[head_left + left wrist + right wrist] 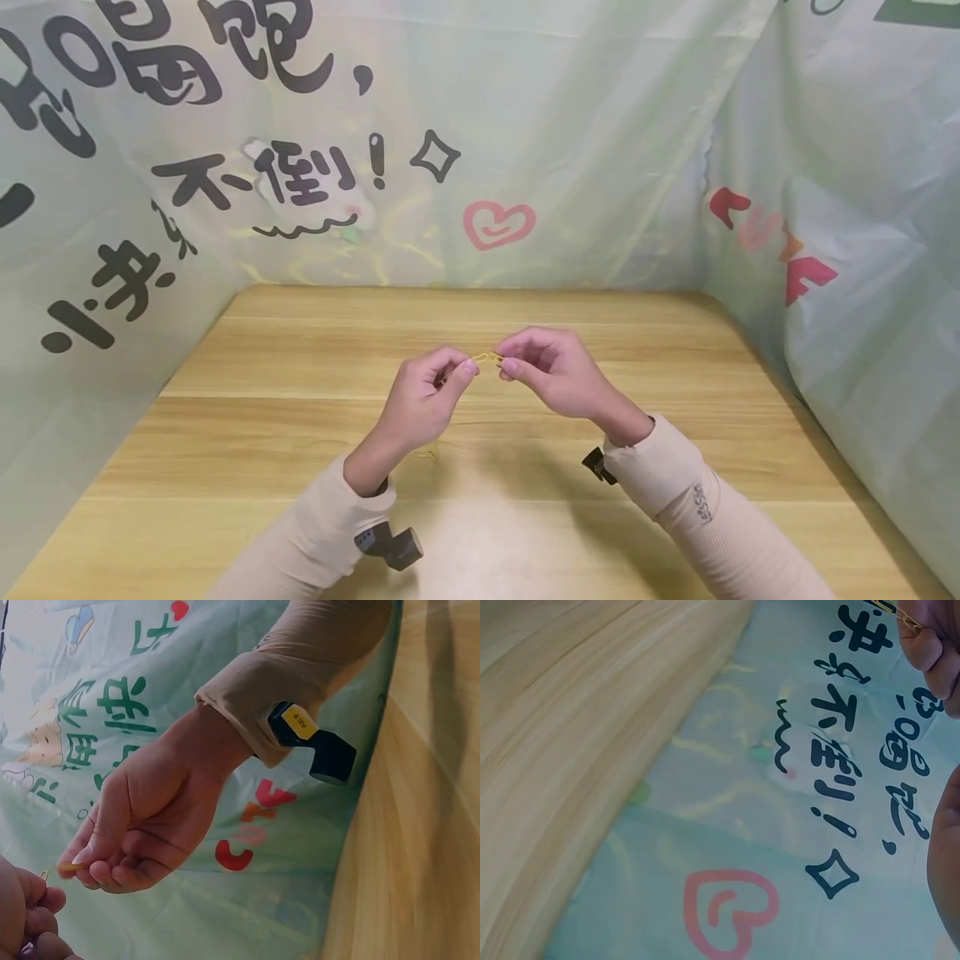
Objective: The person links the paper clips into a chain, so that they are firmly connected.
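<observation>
Above the middle of the table, my left hand (423, 396) and right hand (558, 371) face each other with fingertips close together. Thin yellow wire loops, which look like paper clips (487, 358), bridge the small gap between them. My left thumb and fingers pinch one end, my right thumb and fingers the other. In the left wrist view, a yellow clip (73, 866) shows edge-on at the right fingertips. A yellow clip chain (909, 620) meets curled fingers at the right wrist view's top corner. Whether the loops are linked is too small to tell.
A yellow wire piece (425, 454) appears below the left hand; whether it lies on the wooden table (300, 467) or hangs is unclear. Printed cloth (600, 167) walls the back and sides. Dark wrist devices (390, 546) stick out from the sleeves.
</observation>
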The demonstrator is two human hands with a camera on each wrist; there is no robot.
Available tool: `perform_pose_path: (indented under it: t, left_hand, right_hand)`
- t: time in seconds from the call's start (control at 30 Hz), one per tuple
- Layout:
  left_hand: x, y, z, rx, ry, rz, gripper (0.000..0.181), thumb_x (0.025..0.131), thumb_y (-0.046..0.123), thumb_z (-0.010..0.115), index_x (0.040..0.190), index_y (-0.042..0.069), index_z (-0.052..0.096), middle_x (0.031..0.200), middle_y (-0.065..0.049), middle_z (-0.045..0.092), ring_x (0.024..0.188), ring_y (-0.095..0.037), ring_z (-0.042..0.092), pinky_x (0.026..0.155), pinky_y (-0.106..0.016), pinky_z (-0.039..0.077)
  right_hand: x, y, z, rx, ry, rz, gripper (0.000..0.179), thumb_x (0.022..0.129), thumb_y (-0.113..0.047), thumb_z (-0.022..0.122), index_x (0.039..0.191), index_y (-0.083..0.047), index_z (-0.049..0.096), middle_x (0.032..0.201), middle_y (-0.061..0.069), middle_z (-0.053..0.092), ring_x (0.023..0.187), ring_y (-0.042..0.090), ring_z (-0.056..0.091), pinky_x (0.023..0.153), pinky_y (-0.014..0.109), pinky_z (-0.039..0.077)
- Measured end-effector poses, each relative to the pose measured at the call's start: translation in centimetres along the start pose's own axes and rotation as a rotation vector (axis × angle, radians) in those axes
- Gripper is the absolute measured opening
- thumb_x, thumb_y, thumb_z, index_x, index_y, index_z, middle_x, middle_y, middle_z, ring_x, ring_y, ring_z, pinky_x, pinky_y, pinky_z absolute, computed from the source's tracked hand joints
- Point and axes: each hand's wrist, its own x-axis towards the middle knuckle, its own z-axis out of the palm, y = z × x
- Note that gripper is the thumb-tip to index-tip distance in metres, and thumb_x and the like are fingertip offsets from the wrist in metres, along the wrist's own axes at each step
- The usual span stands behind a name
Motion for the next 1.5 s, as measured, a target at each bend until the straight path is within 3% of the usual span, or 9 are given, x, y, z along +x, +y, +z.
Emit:
perform_pose_path:
  t: [0.23,0.5,0.77,0.9,1.0,1.23,1.5]
  left_hand:
    - [-0.02,0.0,0.0,0.017,-0.008,-0.003,0.013,0.094,0.0,0.057,0.084,0.002,0.065,0.058,0.006,0.041,0.051,-0.008,0.035,0.048,-0.023,0.031]
    - [-0.1,-0.08,0.07,0.028,-0.017,-0.01,0.013,0.094,0.001,0.057,0.084,0.002,0.065,0.059,0.007,0.042,0.051,-0.007,0.035,0.047,-0.022,0.031]
    - [-0.04,0.16,0.1,0.031,-0.026,-0.009,0.013,0.094,0.001,0.057,0.084,0.002,0.065,0.059,0.006,0.043,0.052,-0.007,0.036,0.047,-0.023,0.031]
    - [-0.02,0.31,0.1,0.029,-0.029,-0.015,0.013,0.094,0.001,0.057,0.084,0.002,0.065,0.059,0.007,0.043,0.052,-0.007,0.036,0.047,-0.022,0.031]
    - [-0.02,0.34,0.09,0.031,-0.03,-0.022,0.013,0.094,0.002,0.057,0.084,0.002,0.065,0.059,0.007,0.043,0.052,-0.008,0.036,0.048,-0.022,0.031]
    - [-0.02,0.35,0.23,0.026,-0.039,-0.02,0.013,0.094,0.002,0.057,0.084,0.002,0.065,0.059,0.007,0.043,0.052,-0.008,0.036,0.047,-0.022,0.031]
    - [-0.14,0.37,0.2,0.022,-0.044,-0.017,0.013,0.094,0.001,0.057,0.083,0.003,0.065,0.059,0.006,0.042,0.051,-0.008,0.036,0.048,-0.022,0.031]
  right_hand:
    - [-0.1,0.15,0.21,0.025,-0.01,-0.052,0.005,0.092,0.014,0.053,0.092,0.009,0.055,0.085,0.02,0.062,0.073,0.012,0.064,0.067,0.03,0.056]
    - [-0.16,-0.37,0.0,0.046,0.066,0.077,0.008,0.085,0.016,0.061,0.091,0.012,0.064,0.084,0.017,0.067,0.073,0.01,0.066,0.071,0.031,0.057]
    - [0.04,-0.66,0.12,0.056,0.101,0.132,0.005,0.093,0.012,0.053,0.092,0.012,0.058,0.079,0.019,0.066,0.068,0.013,0.066,0.064,0.033,0.057]
    - [0.03,-0.66,0.13,0.087,0.146,0.168,0.006,0.09,0.014,0.057,0.094,0.015,0.061,0.082,0.02,0.068,0.072,0.012,0.068,0.07,0.034,0.057]
    - [0.0,-0.72,0.13,0.122,0.168,0.172,0.005,0.088,0.015,0.059,0.094,0.015,0.061,0.084,0.022,0.068,0.075,0.013,0.069,0.073,0.036,0.057]
    - [-0.14,-0.57,0.16,0.13,0.161,0.125,0.003,0.091,0.016,0.055,0.092,0.014,0.055,0.081,0.03,0.065,0.069,0.014,0.069,0.064,0.036,0.058]
    - [-0.17,-0.57,0.2,0.094,0.22,0.156,0.01,0.085,0.015,0.064,0.095,0.014,0.064,0.087,0.022,0.069,0.078,0.02,0.07,0.072,0.034,0.057]
